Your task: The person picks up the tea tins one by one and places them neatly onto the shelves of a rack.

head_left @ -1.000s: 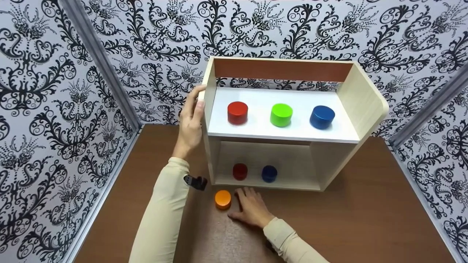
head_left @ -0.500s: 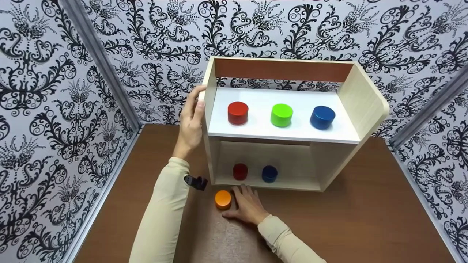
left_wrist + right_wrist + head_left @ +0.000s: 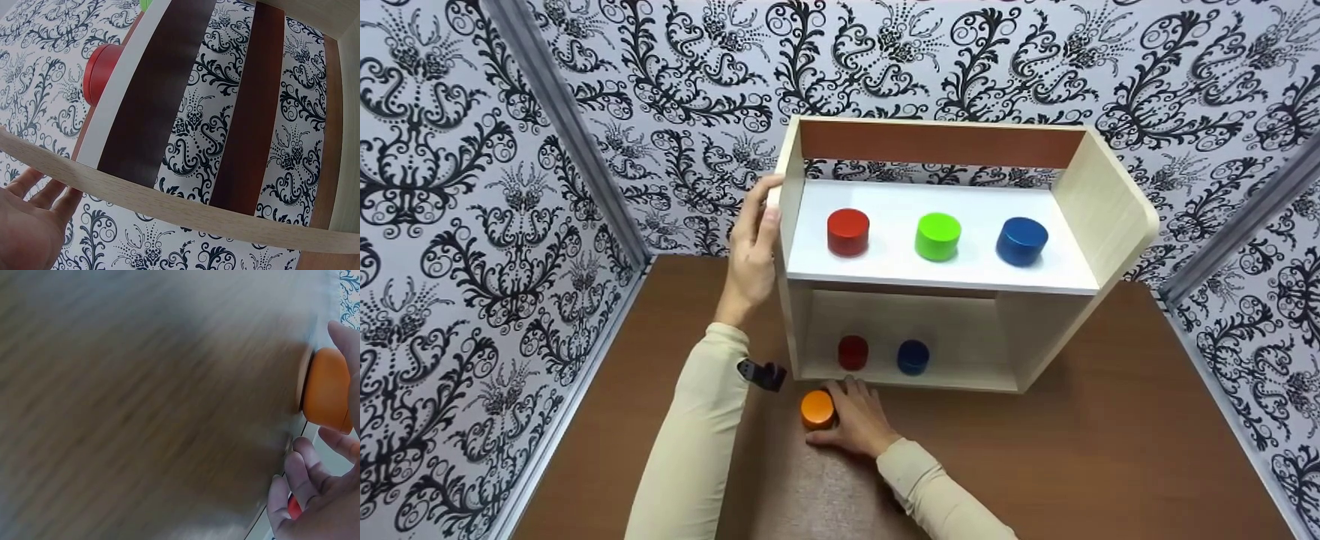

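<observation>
My left hand (image 3: 751,262) holds the left side panel of a small two-level wooden shelf (image 3: 784,225). In the left wrist view, the fingers (image 3: 42,194) pass behind the panel's edge. On the brown table, an orange cylinder (image 3: 817,410) stands just in front of the shelf's left end. My right hand (image 3: 859,416) is spread around its right side, thumb towards me and fingers towards the shelf. The right wrist view shows thumb and index finger on opposite sides of the orange cylinder (image 3: 326,388), with a gap visible at the index; thumb contact is unclear.
A red cylinder (image 3: 848,232), a green one (image 3: 937,237) and a blue one (image 3: 1021,241) stand on the upper white board. Below, a red cylinder (image 3: 853,352) and a blue cylinder (image 3: 913,358) stand near the front edge. Patterned walls (image 3: 697,97) enclose the table (image 3: 1125,450).
My right hand has slid left along the table until its thumb and fingers straddle the orange cylinder. The left hand, the shelf and all the cylinders have stayed in place.
</observation>
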`<state>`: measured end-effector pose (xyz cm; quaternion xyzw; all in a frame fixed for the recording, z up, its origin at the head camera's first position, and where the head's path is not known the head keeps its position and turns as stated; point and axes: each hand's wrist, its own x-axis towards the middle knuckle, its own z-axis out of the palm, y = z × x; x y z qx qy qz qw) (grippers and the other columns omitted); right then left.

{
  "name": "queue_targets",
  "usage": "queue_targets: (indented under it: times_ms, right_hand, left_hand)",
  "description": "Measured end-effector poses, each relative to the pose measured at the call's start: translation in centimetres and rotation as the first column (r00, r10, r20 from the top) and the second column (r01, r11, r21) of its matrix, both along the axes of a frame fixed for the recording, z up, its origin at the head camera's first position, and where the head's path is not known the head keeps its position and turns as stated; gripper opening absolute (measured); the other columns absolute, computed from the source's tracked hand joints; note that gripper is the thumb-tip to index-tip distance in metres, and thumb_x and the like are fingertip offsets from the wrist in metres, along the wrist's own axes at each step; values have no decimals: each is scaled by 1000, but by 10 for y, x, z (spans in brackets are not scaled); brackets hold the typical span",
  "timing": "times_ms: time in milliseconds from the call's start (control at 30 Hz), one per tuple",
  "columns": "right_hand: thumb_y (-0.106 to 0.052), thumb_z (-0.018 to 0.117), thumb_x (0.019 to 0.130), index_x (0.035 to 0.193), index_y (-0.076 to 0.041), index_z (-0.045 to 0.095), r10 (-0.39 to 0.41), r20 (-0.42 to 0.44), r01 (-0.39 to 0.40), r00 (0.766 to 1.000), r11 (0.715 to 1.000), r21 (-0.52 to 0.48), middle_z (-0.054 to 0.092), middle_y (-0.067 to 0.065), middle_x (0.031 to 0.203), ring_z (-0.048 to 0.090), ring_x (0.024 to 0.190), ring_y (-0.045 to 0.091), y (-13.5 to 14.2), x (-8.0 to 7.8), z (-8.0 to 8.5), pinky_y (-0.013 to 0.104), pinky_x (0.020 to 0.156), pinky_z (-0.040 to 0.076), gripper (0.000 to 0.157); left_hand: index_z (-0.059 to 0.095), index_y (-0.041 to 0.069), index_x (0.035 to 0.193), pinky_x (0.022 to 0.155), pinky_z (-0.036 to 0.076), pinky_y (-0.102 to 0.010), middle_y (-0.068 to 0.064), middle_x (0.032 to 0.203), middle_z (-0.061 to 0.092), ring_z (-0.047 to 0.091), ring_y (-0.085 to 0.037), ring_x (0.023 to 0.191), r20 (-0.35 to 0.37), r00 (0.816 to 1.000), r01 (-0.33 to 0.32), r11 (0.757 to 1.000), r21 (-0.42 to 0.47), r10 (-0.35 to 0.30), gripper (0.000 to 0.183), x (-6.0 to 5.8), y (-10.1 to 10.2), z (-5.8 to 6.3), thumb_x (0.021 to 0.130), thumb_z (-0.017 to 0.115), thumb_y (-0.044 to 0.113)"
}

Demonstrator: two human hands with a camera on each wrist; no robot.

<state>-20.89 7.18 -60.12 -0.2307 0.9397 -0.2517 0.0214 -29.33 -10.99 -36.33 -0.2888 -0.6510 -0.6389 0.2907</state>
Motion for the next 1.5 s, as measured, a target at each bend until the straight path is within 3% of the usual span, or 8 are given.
queue_targets:
  times_ms: [400,667,900,1167,1300,1500]
  right_hand:
    - [-49,81,83,141,-8,56,-17,55,19,998,999,-46,44,32,146,37,137,54,-4,3,-1,74,109,28,75]
    - [-46,83,83,138,-7,57,3,5,-3,1000,999,-51,51,28,141,42,134,49,1,3,-1,73,106,32,73]
    - [-46,82,84,139,-9,57,14,53,-10,998,997,-73,48,27,143,42,135,47,9,9,8,73,107,32,71]
    - [-47,82,83,137,-9,58,3,45,2,999,994,-107,48,30,143,43,134,49,25,17,19,73,106,32,70]
    - [-46,82,83,135,-9,58,-14,31,17,999,993,-113,50,25,139,46,131,47,38,21,21,75,103,33,69]
    - [-47,82,83,134,-8,59,-38,19,40,999,992,-119,53,19,133,51,122,40,59,26,23,74,103,35,69]
  left_hand:
    - [49,3,141,83,49,-51,-32,118,52,52,-48,98,24,1000,-5,1000,-11,6,40,1,0,0,105,41,17]
    - [49,3,142,88,47,-52,-32,121,52,50,-47,101,32,999,-14,1000,-14,15,40,2,-1,0,105,41,18]
    - [49,3,142,84,49,-46,-33,118,52,50,-48,99,34,999,-5,1000,-6,5,40,2,-1,0,105,42,18]
    - [48,3,142,81,51,-47,-29,117,54,51,-50,97,21,1000,10,1000,-4,-10,40,1,0,0,105,41,17]
    - [49,2,141,87,49,-42,-30,123,53,51,-48,101,7,1000,-3,1000,-9,3,39,1,0,0,105,41,16]
    - [49,3,141,86,49,-35,-29,127,53,52,-43,101,17,1000,-14,1000,-9,15,39,3,0,1,106,41,16]
